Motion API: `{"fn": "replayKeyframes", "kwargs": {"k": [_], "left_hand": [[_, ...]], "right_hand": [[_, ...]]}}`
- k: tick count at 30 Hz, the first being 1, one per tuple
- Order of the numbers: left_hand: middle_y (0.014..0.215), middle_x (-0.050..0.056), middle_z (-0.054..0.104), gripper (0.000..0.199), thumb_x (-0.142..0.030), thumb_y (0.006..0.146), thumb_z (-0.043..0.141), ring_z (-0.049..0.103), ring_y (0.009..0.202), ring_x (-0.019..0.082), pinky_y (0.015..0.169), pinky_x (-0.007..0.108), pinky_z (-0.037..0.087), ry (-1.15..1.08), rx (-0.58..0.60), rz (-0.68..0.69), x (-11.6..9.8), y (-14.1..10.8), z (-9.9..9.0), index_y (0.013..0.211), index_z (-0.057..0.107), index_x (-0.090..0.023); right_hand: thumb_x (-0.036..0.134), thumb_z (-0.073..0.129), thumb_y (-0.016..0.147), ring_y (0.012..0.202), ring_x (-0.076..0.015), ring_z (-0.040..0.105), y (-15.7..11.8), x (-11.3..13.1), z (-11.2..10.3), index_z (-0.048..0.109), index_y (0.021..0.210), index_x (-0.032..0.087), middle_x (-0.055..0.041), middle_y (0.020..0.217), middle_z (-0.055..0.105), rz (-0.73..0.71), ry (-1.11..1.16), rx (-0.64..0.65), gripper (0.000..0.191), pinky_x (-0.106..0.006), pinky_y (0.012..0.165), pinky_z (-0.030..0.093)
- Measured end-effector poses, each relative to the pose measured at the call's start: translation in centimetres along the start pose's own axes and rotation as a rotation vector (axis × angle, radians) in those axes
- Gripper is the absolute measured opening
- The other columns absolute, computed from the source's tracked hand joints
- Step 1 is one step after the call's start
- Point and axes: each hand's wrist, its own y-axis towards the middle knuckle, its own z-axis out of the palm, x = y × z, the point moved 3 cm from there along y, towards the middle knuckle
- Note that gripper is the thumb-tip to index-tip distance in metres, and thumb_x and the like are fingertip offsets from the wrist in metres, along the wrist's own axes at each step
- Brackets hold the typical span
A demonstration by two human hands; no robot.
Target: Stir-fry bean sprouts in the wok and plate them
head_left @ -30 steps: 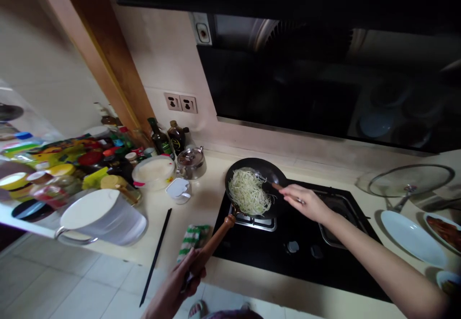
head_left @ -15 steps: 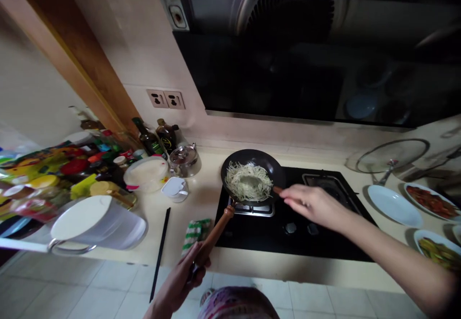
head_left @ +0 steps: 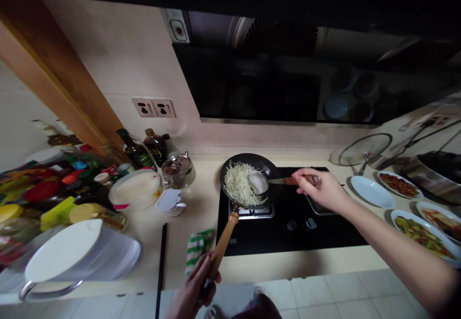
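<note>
A round black wok (head_left: pixel 269 166) holds pale shreds (head_left: pixel 239 183) at the black stove's (head_left: pixel 277 240) left edge; the left hand (head_left: pixel 200 279) grips its brown wooden handle (head_left: pixel 223 240), the right hand (head_left: pixel 320 188) a metal ladle (head_left: pixel 258 183).

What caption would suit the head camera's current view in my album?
A pan of pale shreds: left hand gripping its wooden handle, right hand holding a ladle.

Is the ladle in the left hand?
No, the right hand holds the ladle, while the left hand grips the wooden pan handle.
</note>
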Motion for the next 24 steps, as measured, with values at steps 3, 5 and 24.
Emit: {"fn": "replayKeyframes", "kwargs": {"k": [3, 5, 24], "left_hand": [[0.067, 0.003, 0.064, 0.066, -0.066, 0.071, 0.061, 0.037, 0.041, 0.006, 0.042, 0.021, 0.017, -0.011, -0.011, 0.019, 0.4, 0.2, -0.2, 0.118, 0.054, -0.019], [0.067, 0.004, 0.065, 0.072, -0.07, 0.067, 0.061, 0.037, 0.039, 0.006, 0.041, 0.022, 0.014, -0.022, -0.063, 0.026, 0.8, 0.6, -0.4, 0.117, 0.056, -0.018], [0.066, 0.008, 0.068, 0.057, -0.066, 0.065, 0.067, 0.035, 0.043, 0.008, 0.04, 0.022, 0.018, -0.085, -0.328, 0.056, -0.9, -0.3, 0.9, 0.093, 0.067, -0.017]], "right_hand": [[0.041, 0.058, 0.084, 0.063, -0.0178, 0.07, 3.4, -2.3, -3.3, 0.067, 0.091, 0.022, 0.0001, 0.065, 0.07, -0.036, -0.097, -0.023, 0.022, -0.027, 0.064, 0.054], [0.041, 0.065, 0.079, 0.062, -0.018, 0.069, 7.7, -4.9, -4.3, 0.067, 0.089, 0.021, -0.0013, 0.066, 0.07, -0.002, 0.004, 0.006, 0.022, -0.028, 0.063, 0.055], [0.034, 0.058, 0.088, 0.097, -0.0244, 0.067, 2.1, -8.7, -7.9, 0.073, 0.098, 0.029, -0.008, 0.106, 0.069, -0.536, -0.069, 0.398, 0.019, -0.035, 0.08, 0.056]]}}
